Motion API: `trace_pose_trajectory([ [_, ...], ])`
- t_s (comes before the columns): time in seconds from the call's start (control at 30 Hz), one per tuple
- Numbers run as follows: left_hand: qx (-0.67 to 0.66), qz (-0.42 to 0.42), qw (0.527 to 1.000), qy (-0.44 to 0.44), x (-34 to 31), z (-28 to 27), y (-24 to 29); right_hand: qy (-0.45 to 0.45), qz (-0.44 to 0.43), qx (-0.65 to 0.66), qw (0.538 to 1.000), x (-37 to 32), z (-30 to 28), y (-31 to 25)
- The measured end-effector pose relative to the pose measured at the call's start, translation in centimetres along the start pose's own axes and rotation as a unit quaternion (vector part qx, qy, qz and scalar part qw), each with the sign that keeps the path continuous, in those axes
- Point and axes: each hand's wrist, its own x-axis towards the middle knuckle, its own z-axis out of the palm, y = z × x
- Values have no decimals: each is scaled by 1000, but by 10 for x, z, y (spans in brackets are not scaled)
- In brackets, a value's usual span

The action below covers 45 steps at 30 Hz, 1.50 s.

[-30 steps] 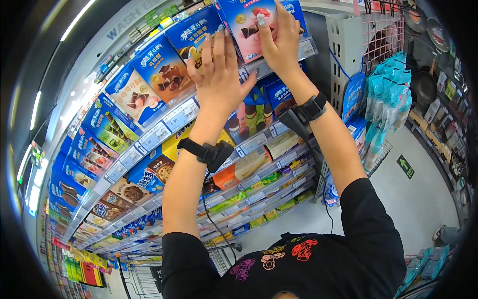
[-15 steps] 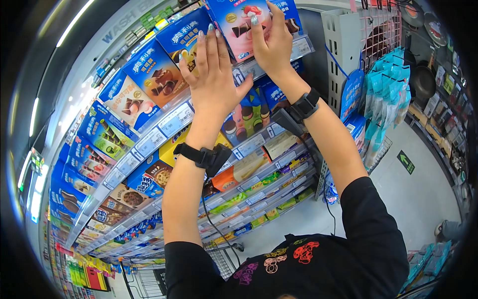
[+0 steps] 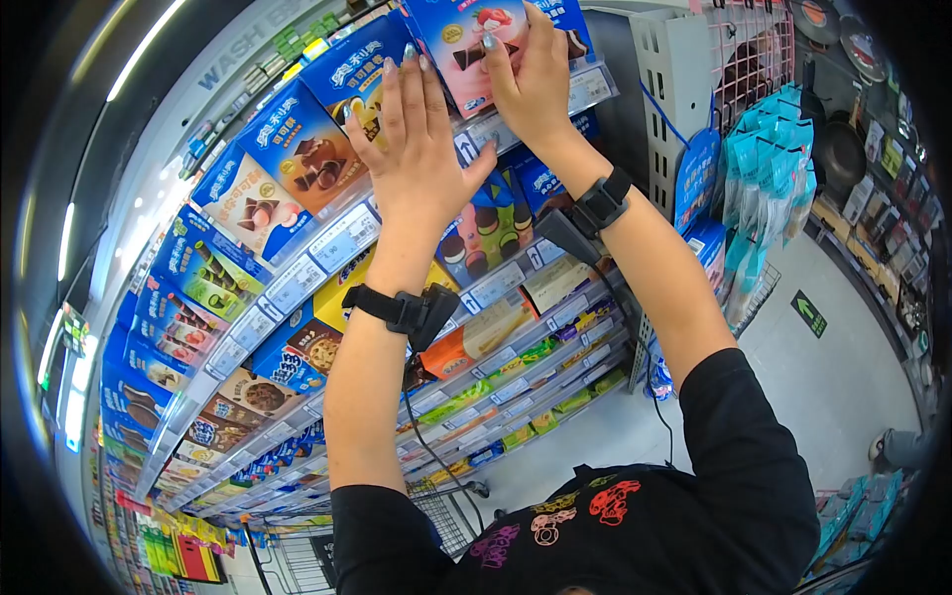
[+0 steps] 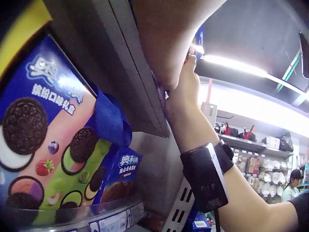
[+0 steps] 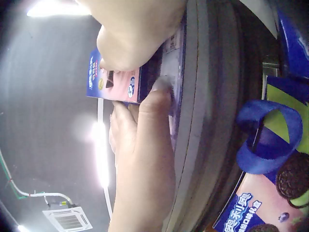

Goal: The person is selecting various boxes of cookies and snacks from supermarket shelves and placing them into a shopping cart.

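Note:
A blue and pink chocolate-roll box (image 3: 461, 64) with strawberry pictures stands at the front of the upper shelf. My right hand (image 3: 540, 99) grips its right side, thumb across the pink front and the other fingers along the far edge. Just left of it, my left hand (image 3: 421, 178) lies with straight fingers over a blue biscuit box (image 3: 347, 74) with a yellow picture. Its thumb points out along the price rail (image 3: 481, 131). Seen from the right wrist, the pink box (image 5: 126, 83) juts beyond the shelf edge between both hands.
More blue biscuit boxes (image 3: 312, 159) line the shelf to the left. Below are an assorted biscuit gift box (image 4: 53, 130) and several lower shelves. A perforated metal upright (image 3: 669, 119) and hanging teal packets (image 3: 769, 164) stand at the right. A shopping cart (image 3: 288, 555) is down left.
The head view has shifted slightly, so both hands and the boxes appear a little further left and up. Both hands keep nearly the same pose on the boxes.

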Motion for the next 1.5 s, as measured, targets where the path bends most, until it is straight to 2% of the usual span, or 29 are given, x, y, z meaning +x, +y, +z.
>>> trace_pose_trajectory([
  [0.13,3,3,1000,5,-1,0,1,-23,40,-5,999,1,-2,-2],
  [0.33,-14,11,1000,9,0,-2,1,-28,-29,-39,998,3,-4,-1],
  [0.53,-17,14,1000,3,0,-5,1,-75,-43,-20,996,0,-10,9],
  [0.67,-18,22,1000,4,-1,-5,1,-119,-32,12,992,-3,-14,19],
  [0.87,-18,22,999,-12,0,-4,1,-255,4,89,963,3,-30,32],
  [0.97,-17,23,1000,-5,1,-6,2,-273,7,122,954,8,-36,31],
  [1.17,-14,18,1000,-17,1,-4,1,-263,-31,106,958,1,-30,46],
  [1.37,-9,22,1000,2,1,-3,2,-291,9,150,945,8,-38,37],
  [1.4,-7,22,1000,2,1,-2,3,-289,49,193,936,6,-39,34],
  [1.5,-4,24,1000,5,1,-1,2,-237,-41,152,959,1,-32,43],
])
